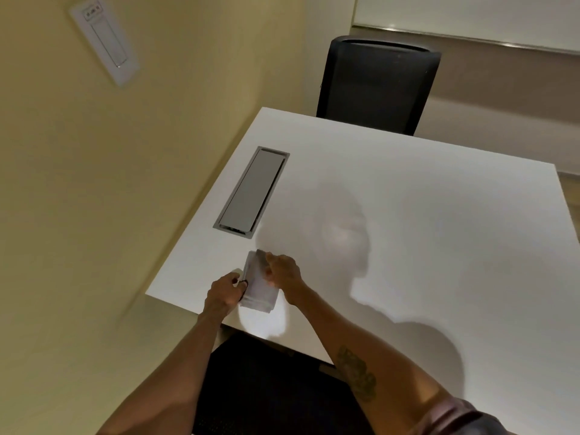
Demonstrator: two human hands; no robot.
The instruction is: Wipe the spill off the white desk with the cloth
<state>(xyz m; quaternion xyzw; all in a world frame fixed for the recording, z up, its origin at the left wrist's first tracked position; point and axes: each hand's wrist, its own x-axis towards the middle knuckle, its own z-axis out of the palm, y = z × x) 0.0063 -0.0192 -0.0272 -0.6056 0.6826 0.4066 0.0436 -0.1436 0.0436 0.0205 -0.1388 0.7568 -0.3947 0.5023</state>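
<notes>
A pale folded cloth lies on the white desk near its front left corner. My left hand grips the cloth's left edge. On the cloth's right side, my right hand pinches its far corner, which is slightly lifted. The image is blurred by motion. No spill is visible on the desk surface; shadows of my head and arms fall across it.
A grey cable hatch is set into the desk just beyond the cloth. A black chair stands at the far side, and another dark chair seat sits below me. A yellow wall with a switch plate runs along the left.
</notes>
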